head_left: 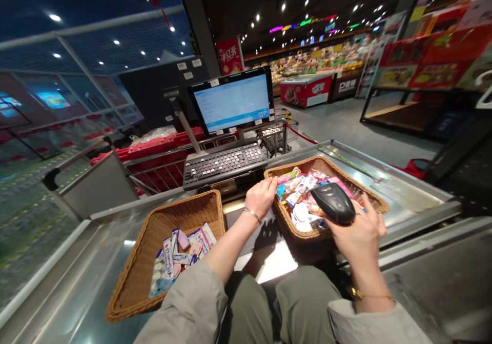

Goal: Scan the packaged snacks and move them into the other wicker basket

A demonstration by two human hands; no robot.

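My right hand (359,231) is closed around a black handheld barcode scanner (333,203), held above the right wicker basket (294,227). Small packaged sweets (303,190) in colourful wrappers fill that basket, partly hidden under the scanner. At the basket's left rim, my left hand (261,196) is closed, its fingertips gripping the edge. The left wicker basket (132,262) stands tilted toward me on the metal counter and holds fewer packets, among them white-and-blue wrapped sticks (168,257). My left forearm hides part of its right side.
Behind the baskets are a black keyboard (225,164) and a lit monitor (232,100). The metal counter (400,193) runs along both sides. A shopping cart (290,131) stands beyond it. Farther off are a red freezer (305,88) and stocked shelves.
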